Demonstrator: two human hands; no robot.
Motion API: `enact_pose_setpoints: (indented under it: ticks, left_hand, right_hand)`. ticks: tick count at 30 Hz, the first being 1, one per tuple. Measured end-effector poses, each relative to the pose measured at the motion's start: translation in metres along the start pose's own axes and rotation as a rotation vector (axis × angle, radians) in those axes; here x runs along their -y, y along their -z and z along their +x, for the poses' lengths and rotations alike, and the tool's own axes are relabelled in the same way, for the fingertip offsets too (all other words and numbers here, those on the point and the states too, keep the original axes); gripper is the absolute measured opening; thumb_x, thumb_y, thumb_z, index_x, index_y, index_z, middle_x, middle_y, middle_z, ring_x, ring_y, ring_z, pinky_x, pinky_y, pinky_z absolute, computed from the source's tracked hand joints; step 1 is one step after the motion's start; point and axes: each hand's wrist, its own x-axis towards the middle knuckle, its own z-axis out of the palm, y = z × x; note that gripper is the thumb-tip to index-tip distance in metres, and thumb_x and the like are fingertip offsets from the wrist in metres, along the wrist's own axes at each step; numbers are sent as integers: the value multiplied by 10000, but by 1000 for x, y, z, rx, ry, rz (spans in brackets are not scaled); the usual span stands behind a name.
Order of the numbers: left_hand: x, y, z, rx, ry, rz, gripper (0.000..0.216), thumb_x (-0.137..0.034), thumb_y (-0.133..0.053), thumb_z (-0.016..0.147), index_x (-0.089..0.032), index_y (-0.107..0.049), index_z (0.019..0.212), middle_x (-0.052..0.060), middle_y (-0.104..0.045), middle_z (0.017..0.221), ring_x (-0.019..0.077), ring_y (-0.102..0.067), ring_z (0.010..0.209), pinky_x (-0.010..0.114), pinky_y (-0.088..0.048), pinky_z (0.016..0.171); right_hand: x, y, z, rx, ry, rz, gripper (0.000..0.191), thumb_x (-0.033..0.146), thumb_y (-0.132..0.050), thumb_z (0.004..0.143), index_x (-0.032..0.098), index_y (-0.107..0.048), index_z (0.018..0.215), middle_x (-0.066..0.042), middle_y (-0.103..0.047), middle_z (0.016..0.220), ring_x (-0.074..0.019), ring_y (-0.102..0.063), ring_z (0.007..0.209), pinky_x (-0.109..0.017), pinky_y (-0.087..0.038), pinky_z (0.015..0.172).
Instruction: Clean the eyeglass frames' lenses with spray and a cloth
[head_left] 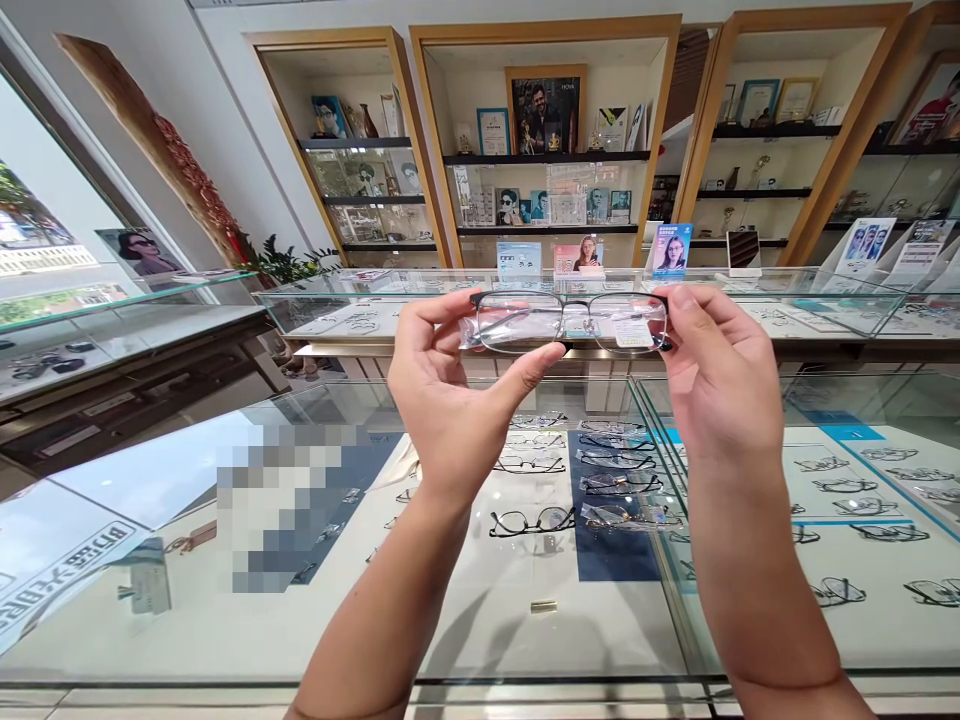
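Landmark: the near display case (480, 684), a glass-topped counter that fills the lower half of the view.
Glasses: a dark-rimmed pair of glasses (570, 322) is held level in the air above the near display case, lenses facing the camera.
Wrapping: a clear plastic sleeve (480, 330) covers the glasses; a white tag (632, 333) sits on the lens at the right.
Left hand: the left hand (450, 390) pinches the left end of the glasses, thumb under the lens and fingers curled over the top rim.
Right hand: the right hand (720, 370) grips the right end of the glasses, thumb and fingers closed at the hinge.
Inside the near display case: rows of spectacle frames (532, 522) lie under the glass, directly below the hands, some on a white floor and some on a dark blue pad (607, 565).
Right part of the near display case: more frames (840, 590) lie in rows on a white floor edged with light blue strips.
Beyond the near display case: a second glass counter (825, 300) holds further frames; leaflet stands (670, 248) rest on its top.
Further beyond the near display case: wooden wall shelves (544, 155) carry framed pictures and small display items.
Left of the near display case: a side case (75, 350) holds dark sunglasses, and a green plant (289, 265) stands behind it.
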Motion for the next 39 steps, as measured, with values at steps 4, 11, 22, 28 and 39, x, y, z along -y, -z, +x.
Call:
enact_pose_setpoints:
  ticks: [4,11,22,28,39]
  left_hand:
    - [4,-1,1,-4,28,-19,820,-733,-915,761,-268,-594,1355,105,-706,1237,320,-749,1194,513,-640,1026]
    - [4,-1,0,21,46,-56,852,-775,-881,772,-256,-564,1369,93,-738,1190,293,-783,1117,455,-646,956]
    - [13,-1,17,569,742,-611,612,-802,-779,818,-218,-762,999,138,-833,948,279,-815,826,365,-645,637]
    - [18,-9,11,773,907,-757,671,-827,-774,804,-200,-801,1041,127,-826,849,270,-811,777,335,-636,643]
    - [23,-10,6,877,921,-712,755,-917,-653,830,-196,-793,1006,92,-781,769,212,-743,678,298,-571,616]
  right_hand:
    - [4,0,0,-6,-19,27,279,514,-590,1084,297,-765,1108,-40,-745,956,-227,-730,867,-420,-622,785]
    - [5,2,-1,12,-19,26,280,509,-562,1097,307,-753,1128,-43,-755,984,-233,-752,894,-417,-623,779]
    - [33,-12,-14,110,145,-162,259,495,-635,1077,340,-783,1222,-67,-776,1356,-295,-724,1274,-512,-630,983]
    - [25,-16,-16,124,171,-97,136,418,-737,1026,347,-820,1107,-47,-824,1222,-305,-760,1197,-594,-613,1027]
    - [29,-17,-21,124,200,-23,94,354,-752,1016,326,-829,1061,-37,-834,1092,-296,-779,1117,-573,-621,1003]
